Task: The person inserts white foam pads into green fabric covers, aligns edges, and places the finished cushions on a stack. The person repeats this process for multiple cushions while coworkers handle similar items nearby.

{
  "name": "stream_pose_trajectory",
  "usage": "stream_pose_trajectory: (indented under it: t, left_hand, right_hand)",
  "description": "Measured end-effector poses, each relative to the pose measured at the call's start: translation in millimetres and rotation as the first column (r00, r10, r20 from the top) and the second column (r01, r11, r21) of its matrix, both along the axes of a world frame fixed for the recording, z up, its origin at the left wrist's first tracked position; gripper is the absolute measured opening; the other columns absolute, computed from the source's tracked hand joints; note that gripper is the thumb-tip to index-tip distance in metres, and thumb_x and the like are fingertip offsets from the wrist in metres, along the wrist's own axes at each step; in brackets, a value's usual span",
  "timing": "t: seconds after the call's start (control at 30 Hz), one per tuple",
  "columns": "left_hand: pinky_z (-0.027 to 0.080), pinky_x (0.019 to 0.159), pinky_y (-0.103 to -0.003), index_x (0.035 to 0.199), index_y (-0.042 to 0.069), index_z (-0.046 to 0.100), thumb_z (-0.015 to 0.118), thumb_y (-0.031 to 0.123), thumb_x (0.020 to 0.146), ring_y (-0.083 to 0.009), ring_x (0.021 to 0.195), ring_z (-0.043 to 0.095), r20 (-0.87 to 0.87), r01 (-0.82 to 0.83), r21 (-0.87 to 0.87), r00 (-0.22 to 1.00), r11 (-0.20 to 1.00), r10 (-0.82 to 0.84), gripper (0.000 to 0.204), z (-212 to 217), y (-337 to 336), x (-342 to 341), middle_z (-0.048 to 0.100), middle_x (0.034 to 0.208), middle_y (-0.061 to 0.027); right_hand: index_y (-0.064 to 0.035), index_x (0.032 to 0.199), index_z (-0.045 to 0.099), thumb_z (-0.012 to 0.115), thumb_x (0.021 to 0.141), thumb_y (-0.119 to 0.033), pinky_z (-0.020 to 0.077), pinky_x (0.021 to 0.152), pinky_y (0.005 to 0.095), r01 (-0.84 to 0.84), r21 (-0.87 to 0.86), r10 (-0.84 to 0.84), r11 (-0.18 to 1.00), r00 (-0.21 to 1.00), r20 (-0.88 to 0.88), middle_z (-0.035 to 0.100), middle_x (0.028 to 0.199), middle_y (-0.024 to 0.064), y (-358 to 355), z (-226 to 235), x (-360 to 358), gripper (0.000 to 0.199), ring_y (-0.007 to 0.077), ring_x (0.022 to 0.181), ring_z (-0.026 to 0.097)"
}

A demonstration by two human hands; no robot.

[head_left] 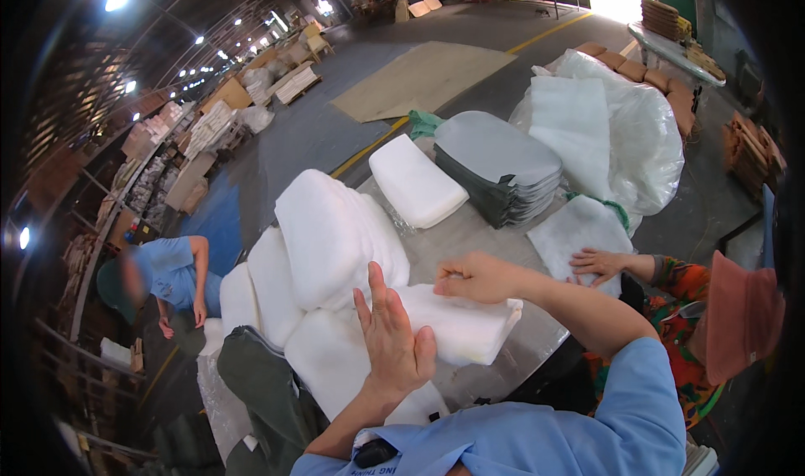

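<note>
My left hand (392, 343) is raised with its fingers spread, holding nothing, just left of a folded white padding piece (470, 333). At the far edge of that piece, my right hand (485, 276) has its fingers curled in; whether they pinch anything is hidden. The folded piece lies on a plastic-covered table (501, 254). A thick stack of white padding (331, 233) stands beyond my left hand, and another flat white pad (331, 358) lies beneath it. Farther off are a white pad bundle (418, 180) and a stack of grey cut pieces (496, 153).
At right, a co-worker's hand (597, 264) rests on a white sheet (563, 233). A large clear plastic bag (650, 132) stands behind it. Another person in a blue shirt (172, 266) bends down at far left. Dark green fabric (264, 388) hangs at the near left.
</note>
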State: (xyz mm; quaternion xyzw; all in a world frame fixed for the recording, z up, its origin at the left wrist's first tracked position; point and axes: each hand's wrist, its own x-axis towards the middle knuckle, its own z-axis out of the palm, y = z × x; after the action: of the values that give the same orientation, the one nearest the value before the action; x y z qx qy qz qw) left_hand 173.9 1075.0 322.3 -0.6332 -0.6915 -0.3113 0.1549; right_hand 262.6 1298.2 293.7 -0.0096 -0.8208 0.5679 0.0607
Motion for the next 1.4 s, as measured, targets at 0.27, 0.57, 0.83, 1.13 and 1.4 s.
stream_pose_trajectory:
  t: [0.27,0.57,0.83,1.13,1.4]
  left_hand:
    - [0.007,0.127,-0.068,0.173,0.008,-0.004,0.068,0.042,0.096,-0.0547,0.161,0.009,0.109,-0.007,0.136,0.994,0.991,-0.008,0.112,-18.9,-20.0,-0.2,0.004,0.172,-0.0413]
    - [0.014,0.129,-0.06,0.172,0.006,-0.007,0.088,0.055,0.081,-0.0473,0.162,0.005,0.418,-0.099,0.394,0.905,0.914,-0.082,0.14,-55.5,-37.2,4.3,-0.007,0.175,-0.0313]
    - [0.036,0.121,-0.058,0.168,-0.004,0.006,0.088,0.058,0.08,-0.0459,0.153,0.032,0.359,-0.137,0.356,0.933,0.925,0.0,0.136,-43.9,-26.4,4.5,0.013,0.171,-0.0319]
    - [0.049,0.092,-0.044,0.142,-0.003,0.063,0.083,0.042,0.09,-0.0297,0.099,0.062,0.301,-0.13,0.166,0.951,0.978,0.076,0.072,-5.7,18.8,-5.5,0.068,0.101,-0.0135]
    - [0.05,0.091,-0.041,0.147,0.001,0.062,0.085,0.037,0.091,-0.027,0.097,0.062,0.32,-0.266,0.03,0.916,0.964,0.243,0.07,14.5,44.6,-34.8,0.069,0.097,-0.012]
  right_hand:
    - [-0.0043,0.111,0.071,0.068,0.103,-0.029,0.0543,0.085,0.047,-0.043,0.225,0.033,0.973,0.998,0.05,0.076,0.097,0.0172,-17.8,-13.1,-16.3,0.026,0.0361,0.094,0.073]
    - [-0.0099,0.11,0.074,0.067,0.104,-0.034,0.0549,0.085,0.0477,-0.026,0.023,0.028,0.999,0.994,-0.108,0.077,0.097,0.0185,-37.6,15.7,-31.9,0.026,0.0395,0.093,0.073]
    - [-0.0084,0.112,0.075,0.063,0.104,-0.036,0.0548,0.09,0.0504,-0.111,0.341,0.085,0.933,0.992,0.09,0.077,0.102,0.0207,-41.6,6.6,-25.3,0.031,0.0417,0.099,0.072]
    - [-0.0013,0.109,0.074,0.065,0.104,-0.018,0.0512,0.072,0.035,0.697,-0.248,-0.698,0.673,0.709,0.099,0.076,0.092,0.0069,119.8,-77.9,-5.6,0.02,0.0149,0.08,0.066]
    - [-0.0049,0.107,0.078,0.071,0.102,-0.024,0.0523,0.072,0.0341,0.326,-0.145,-0.356,0.934,0.862,-0.36,0.075,0.087,0.0064,62.8,23.6,37.3,0.021,0.0168,0.075,0.064]
